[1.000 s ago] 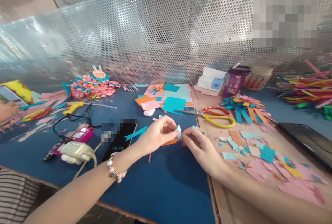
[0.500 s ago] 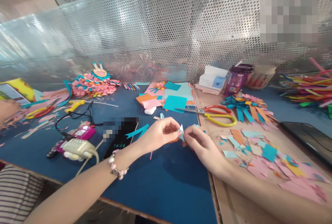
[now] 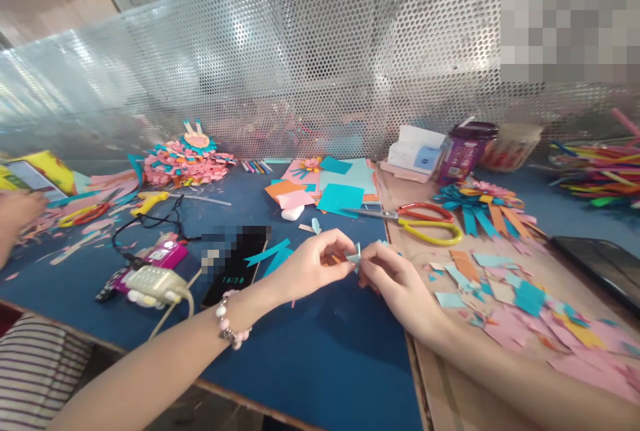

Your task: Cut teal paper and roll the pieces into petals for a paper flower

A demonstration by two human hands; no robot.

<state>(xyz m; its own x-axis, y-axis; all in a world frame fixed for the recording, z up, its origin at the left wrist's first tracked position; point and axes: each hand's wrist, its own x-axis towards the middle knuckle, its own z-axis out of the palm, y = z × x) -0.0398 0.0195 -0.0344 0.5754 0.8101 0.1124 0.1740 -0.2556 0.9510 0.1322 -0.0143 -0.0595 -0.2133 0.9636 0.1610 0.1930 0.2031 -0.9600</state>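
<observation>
Fingertips of my left hand [image 3: 319, 259], which wears a beaded bracelet [image 3: 231, 324] at the wrist, pinch a small pale blue piece of paper [image 3: 357, 256] above the blue tabletop. From the other side, my right hand [image 3: 395, 279] has its bent fingers closed on the same piece. The paper looks bent, and the fingers hide much of it. Beyond the hands lie scissors [image 3: 431, 224] with red and yellow handles, teal paper squares [image 3: 341, 198] and a white lump [image 3: 293, 214]. Teal paper strips [image 3: 273, 255] lie near my left wrist.
A phone [image 3: 240, 264], a power strip [image 3: 155, 284] and a yellow glue gun [image 3: 150, 203] are at left. Paper scraps [image 3: 530, 298] cover the cardboard [image 3: 465, 391] at right. A purple cup [image 3: 467, 151] stands behind. Another person's hand [image 3: 17, 214] shows at far left.
The piece of paper has turned between my fingers and now shows an upright edge with a flatter part. Both hands stay close together. The whole view has shifted slightly.
</observation>
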